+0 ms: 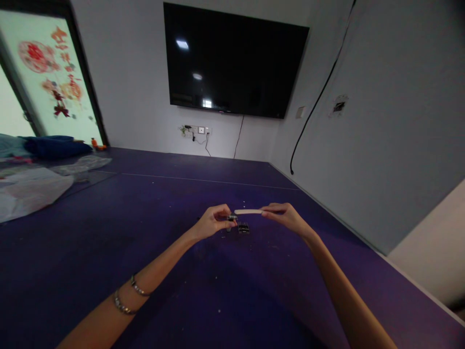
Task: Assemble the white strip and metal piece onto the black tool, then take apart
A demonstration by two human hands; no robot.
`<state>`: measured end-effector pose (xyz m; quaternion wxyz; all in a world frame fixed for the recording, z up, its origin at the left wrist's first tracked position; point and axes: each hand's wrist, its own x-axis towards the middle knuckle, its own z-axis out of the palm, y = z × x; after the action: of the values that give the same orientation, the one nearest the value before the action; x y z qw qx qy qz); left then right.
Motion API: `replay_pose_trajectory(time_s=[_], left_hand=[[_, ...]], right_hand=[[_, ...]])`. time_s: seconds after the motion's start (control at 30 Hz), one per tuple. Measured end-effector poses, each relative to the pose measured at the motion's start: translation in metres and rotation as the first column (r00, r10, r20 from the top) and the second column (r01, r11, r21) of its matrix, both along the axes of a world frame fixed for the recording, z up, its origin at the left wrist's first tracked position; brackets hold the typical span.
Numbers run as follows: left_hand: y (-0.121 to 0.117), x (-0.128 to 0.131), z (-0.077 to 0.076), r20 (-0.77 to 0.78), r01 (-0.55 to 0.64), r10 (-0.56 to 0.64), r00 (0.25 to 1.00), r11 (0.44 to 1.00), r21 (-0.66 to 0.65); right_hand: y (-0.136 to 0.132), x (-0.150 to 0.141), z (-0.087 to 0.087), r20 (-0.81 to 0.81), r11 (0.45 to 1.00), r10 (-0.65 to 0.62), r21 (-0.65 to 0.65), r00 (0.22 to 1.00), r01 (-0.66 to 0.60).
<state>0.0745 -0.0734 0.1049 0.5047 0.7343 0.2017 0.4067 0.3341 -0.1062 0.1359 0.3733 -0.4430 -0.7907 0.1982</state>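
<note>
My left hand (212, 222) is closed, thumb and fingers pinching a small dark and silvery cylindrical piece (232, 217). Between the fingertips of my right hand (285, 215) is one end of a pale, flat wooden stick (249, 212), held about level. Its rounded free end points left and comes close to the piece in my left hand; whether the two touch, I cannot tell. On the purple floor (247, 281) just below lies a small black object (243, 228) with light marks, too small to name. Another small grey bit (228, 230) shows under my left fingers.
White plastic sheeting (34, 191) and a dark blue cloth bundle (56, 146) lie on the left. A black cable (316, 104) hangs along the right wall. A large screen (236, 60) is on the far wall, above sockets (201, 130) with thin cords. White specks dot the floor.
</note>
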Motion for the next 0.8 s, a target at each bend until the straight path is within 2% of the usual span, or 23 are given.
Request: replay_pose_trajectory(time_s=[0.2, 0.67, 0.8], left_hand=[[-0.0011, 0.0002, 0.0012, 0.003, -0.013, 0.014, 1.000, 1.000, -0.022], [-0.0004, -0.0005, -0.0012, -0.007, 0.001, -0.001, 1.000, 1.000, -0.005], [0.0000, -0.0001, -0.0020, -0.012, -0.023, 0.023, 1.000, 0.999, -0.033]], right_hand=[[0.0004, 0.0009, -0.0003, -0.007, 0.998, 0.056, -0.014, 0.998, -0.057], [-0.0005, 0.0003, 0.0021, -0.009, 1.000, -0.001, -0.001, 1.000, 0.001], [-0.0011, -0.0004, 0.0018, -0.010, 0.999, 0.039, -0.008, 0.999, -0.039]])
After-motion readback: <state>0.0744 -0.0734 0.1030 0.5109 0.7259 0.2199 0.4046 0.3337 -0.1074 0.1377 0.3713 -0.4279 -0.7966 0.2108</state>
